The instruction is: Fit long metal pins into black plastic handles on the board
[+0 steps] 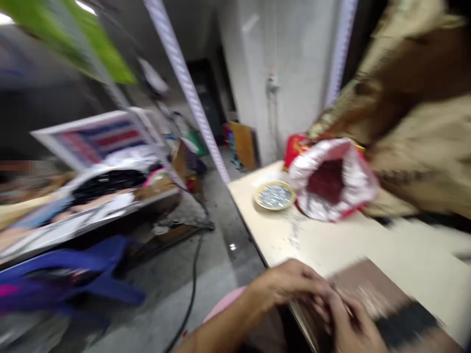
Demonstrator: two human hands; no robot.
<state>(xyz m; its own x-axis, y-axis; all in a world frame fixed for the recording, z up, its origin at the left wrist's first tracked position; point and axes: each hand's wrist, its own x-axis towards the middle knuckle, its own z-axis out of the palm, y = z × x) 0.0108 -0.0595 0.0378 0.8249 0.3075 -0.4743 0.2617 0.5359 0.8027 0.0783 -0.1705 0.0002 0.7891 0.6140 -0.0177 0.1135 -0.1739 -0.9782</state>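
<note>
My left hand reaches in from the lower left, its fingers bent and closed together at the table's near edge. Right against it is my right hand, with thumb and fingers pinched. Whatever they hold between them is small, hidden and blurred. Beneath and beside the hands lies a flat brown piece with a dark band across it. Farther up the table stands a yellow bowl filled with small silvery metal pieces. Some loose silvery bits are scattered in front of the bowl.
An opened red bag with a silvery lining sits beside the bowl on the pale table. Large brown sacks rise at the right. A blue plastic chair, a cluttered table and a black cable are at left.
</note>
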